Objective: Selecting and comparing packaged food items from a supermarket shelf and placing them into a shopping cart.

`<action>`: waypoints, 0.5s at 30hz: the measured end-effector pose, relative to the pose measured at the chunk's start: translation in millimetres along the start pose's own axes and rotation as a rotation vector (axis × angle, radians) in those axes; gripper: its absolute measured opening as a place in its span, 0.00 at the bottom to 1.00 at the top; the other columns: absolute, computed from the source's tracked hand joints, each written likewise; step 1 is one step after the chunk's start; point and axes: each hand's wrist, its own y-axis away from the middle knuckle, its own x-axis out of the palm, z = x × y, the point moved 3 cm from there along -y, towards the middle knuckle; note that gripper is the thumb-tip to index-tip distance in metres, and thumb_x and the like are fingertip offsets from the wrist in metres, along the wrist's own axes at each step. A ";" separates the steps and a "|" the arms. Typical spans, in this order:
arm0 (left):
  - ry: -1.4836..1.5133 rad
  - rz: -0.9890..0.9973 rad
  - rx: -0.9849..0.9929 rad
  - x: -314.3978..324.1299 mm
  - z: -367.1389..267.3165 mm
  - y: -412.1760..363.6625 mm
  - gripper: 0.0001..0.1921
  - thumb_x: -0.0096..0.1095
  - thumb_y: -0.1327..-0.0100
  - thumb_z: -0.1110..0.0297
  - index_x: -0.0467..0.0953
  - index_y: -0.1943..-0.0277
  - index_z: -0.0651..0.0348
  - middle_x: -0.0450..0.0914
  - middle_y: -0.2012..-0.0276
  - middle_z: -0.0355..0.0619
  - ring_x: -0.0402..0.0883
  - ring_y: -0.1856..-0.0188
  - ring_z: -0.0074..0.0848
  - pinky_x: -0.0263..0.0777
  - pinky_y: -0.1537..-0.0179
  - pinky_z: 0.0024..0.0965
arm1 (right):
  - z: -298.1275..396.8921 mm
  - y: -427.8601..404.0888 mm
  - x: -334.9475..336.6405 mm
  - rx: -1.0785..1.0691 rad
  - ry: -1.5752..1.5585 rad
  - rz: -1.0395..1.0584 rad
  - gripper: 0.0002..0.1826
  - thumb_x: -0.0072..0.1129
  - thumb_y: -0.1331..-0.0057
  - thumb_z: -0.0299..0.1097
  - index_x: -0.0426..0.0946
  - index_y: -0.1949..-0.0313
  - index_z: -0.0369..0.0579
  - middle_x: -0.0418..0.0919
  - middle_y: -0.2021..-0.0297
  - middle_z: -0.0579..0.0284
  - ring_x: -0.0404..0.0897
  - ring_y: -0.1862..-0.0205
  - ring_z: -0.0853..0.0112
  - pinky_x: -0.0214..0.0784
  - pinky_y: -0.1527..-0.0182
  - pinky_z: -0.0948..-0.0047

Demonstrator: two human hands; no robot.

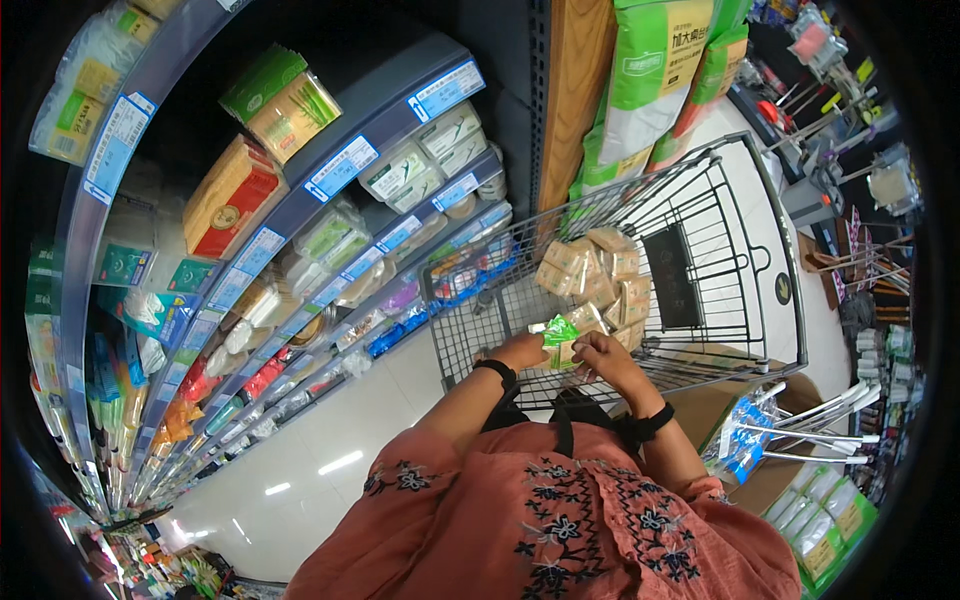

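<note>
My left hand (519, 351) is closed on the left side of a small green-and-tan plastic-wrapped packet (561, 341), above the near side of a wire shopping cart (750, 367). At the packet's right edge is my right hand (604, 358), fingers bent and thumb close to the fingertips; whether it grips the packet cannot be told. Just beyond my hands, a heap of tan wrapped packets (592, 274) lies in the cart. Both wrists wear dark bands.
Store shelves (330, 176) with packaged goods and price tags run along the left. Large green-and-white bags (652, 75) hang beside a wooden post (574, 90) beyond the cart. At right stand a cardboard box (765, 487) and white-handled items (817, 435).
</note>
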 end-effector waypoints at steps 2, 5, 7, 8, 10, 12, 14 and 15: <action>-0.016 -0.003 -0.006 6.8 5.4 -5.1 0.21 0.59 0.34 0.56 0.76 0.50 0.67 0.82 0.54 0.57 0.81 0.52 0.46 0.73 0.52 0.45 | -2.4 -0.2 -0.9 0.012 -0.018 0.003 0.15 0.54 0.29 0.38 0.73 0.51 0.39 0.81 0.64 0.58 0.81 0.69 0.73 0.74 0.69 0.76; -0.055 -0.009 -0.018 11.1 5.6 -9.2 0.20 0.59 0.36 0.56 0.78 0.49 0.65 0.82 0.52 0.57 0.82 0.50 0.46 0.74 0.50 0.46 | -10.3 -2.7 -4.8 0.012 -0.011 0.021 0.15 0.53 0.29 0.38 0.73 0.51 0.38 0.80 0.63 0.58 0.81 0.68 0.72 0.74 0.70 0.75; -0.073 -0.009 -0.029 9.9 1.8 -8.0 0.20 0.60 0.37 0.57 0.80 0.49 0.64 0.83 0.51 0.57 0.82 0.49 0.45 0.75 0.48 0.47 | -15.2 -2.9 -7.1 0.017 -0.014 0.022 0.15 0.53 0.29 0.38 0.73 0.52 0.38 0.81 0.63 0.57 0.81 0.68 0.72 0.74 0.70 0.74; -0.072 0.029 -0.040 9.6 1.0 -7.7 0.22 0.59 0.36 0.55 0.78 0.47 0.64 0.81 0.50 0.56 0.81 0.47 0.45 0.74 0.47 0.45 | -17.8 -3.0 -8.6 0.018 -0.015 0.022 0.15 0.53 0.29 0.38 0.73 0.52 0.38 0.81 0.64 0.57 0.81 0.68 0.72 0.75 0.70 0.74; -0.070 0.073 -0.052 8.3 -2.0 -8.1 0.23 0.58 0.35 0.54 0.76 0.45 0.64 0.80 0.48 0.56 0.80 0.45 0.45 0.73 0.46 0.44 | -25.6 -4.3 -11.7 0.021 -0.039 0.025 0.15 0.53 0.29 0.38 0.73 0.51 0.38 0.80 0.65 0.58 0.81 0.69 0.72 0.74 0.71 0.75; -0.099 0.123 -0.117 10.1 -1.3 -12.5 0.24 0.58 0.35 0.53 0.76 0.44 0.62 0.79 0.45 0.55 0.78 0.43 0.45 0.72 0.44 0.44 | -32.9 -6.1 -14.5 0.023 -0.063 0.026 0.15 0.54 0.28 0.37 0.74 0.51 0.38 0.80 0.66 0.59 0.81 0.71 0.73 0.74 0.71 0.76; -0.100 0.125 -0.111 14.6 -0.6 -19.5 0.24 0.58 0.35 0.54 0.76 0.44 0.62 0.79 0.45 0.55 0.78 0.42 0.45 0.72 0.44 0.45 | -40.1 -7.2 -18.3 0.043 -0.049 -0.002 0.14 0.54 0.29 0.37 0.74 0.52 0.39 0.81 0.66 0.60 0.81 0.70 0.74 0.73 0.71 0.76; -0.097 0.116 -0.114 16.7 3.4 -23.6 0.23 0.59 0.36 0.55 0.75 0.43 0.61 0.79 0.45 0.55 0.77 0.41 0.45 0.72 0.44 0.45 | -37.3 -6.5 -17.3 0.044 -0.047 0.005 0.14 0.54 0.29 0.37 0.74 0.52 0.39 0.81 0.66 0.60 0.81 0.70 0.74 0.73 0.71 0.76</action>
